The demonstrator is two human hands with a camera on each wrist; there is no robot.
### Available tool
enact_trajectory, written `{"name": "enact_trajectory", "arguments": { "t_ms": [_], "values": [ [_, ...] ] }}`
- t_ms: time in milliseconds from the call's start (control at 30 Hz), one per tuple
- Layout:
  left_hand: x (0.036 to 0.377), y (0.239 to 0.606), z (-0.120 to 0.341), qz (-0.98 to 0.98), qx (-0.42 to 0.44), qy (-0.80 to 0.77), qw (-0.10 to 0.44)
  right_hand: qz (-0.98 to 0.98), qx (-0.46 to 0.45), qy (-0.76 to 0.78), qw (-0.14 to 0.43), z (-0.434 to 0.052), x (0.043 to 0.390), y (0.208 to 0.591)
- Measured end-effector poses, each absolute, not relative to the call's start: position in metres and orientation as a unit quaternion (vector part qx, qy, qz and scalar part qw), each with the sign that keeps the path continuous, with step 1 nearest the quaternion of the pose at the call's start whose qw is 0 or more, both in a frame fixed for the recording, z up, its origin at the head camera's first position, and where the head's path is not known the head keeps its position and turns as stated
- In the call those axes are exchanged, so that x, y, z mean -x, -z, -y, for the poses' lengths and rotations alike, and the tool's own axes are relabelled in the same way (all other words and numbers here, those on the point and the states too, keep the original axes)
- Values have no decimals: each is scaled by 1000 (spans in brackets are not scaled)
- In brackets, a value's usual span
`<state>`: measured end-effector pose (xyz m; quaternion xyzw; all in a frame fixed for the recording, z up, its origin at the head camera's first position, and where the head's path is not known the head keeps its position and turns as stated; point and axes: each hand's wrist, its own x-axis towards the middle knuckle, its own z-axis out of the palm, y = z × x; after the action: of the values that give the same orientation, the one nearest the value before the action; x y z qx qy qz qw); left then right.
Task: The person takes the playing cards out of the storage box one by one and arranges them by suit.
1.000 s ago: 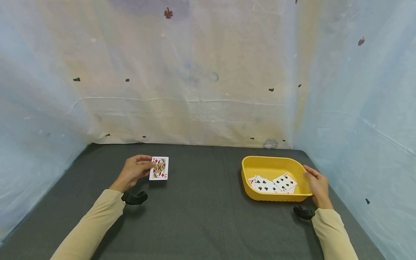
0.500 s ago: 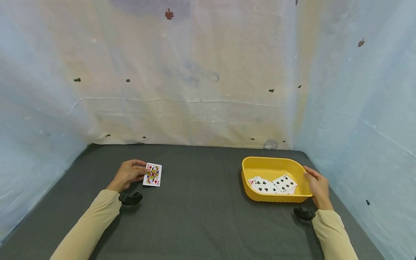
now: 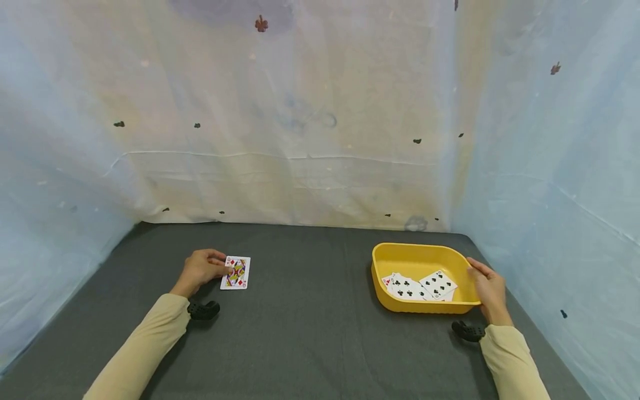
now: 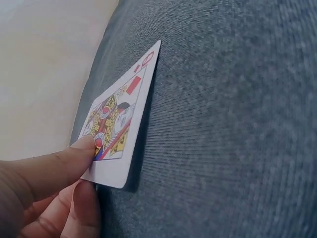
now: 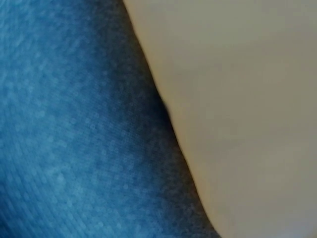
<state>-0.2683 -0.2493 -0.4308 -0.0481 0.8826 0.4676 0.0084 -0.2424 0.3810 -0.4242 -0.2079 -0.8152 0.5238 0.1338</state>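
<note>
My left hand pinches a queen of diamonds playing card by its left edge, face up, over the left part of the dark cloth. In the left wrist view the thumb lies on the face of the card, with curled fingers below its near end. The card sits low at the cloth; whether it lies fully flat is unclear. On the right, my right hand grips the right rim of a yellow plastic tray. Several face-up playing cards overlap inside it, clubs and spades among them.
A dark grey cloth covers the table. Pale, stained sheeting hangs behind and at both sides. Each wrist wears a black band piece. The right wrist view shows only blurred cloth and a pale, unclear surface.
My left hand has shifted left and brought the queen of diamonds down closer to the cloth. The right hand and the tray stay in place.
</note>
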Motion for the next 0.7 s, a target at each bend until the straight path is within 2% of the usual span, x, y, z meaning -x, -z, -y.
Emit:
{"name": "enact_trajectory", "arguments": {
  "t_ms": [500, 700],
  "values": [
    [272, 435, 250, -879, 46, -474, 1, 811, 207, -530, 137, -380, 241, 426],
    [268, 425, 252, -861, 36, -508, 0, 811, 205, -532, 135, -380, 241, 425]
  ]
}}
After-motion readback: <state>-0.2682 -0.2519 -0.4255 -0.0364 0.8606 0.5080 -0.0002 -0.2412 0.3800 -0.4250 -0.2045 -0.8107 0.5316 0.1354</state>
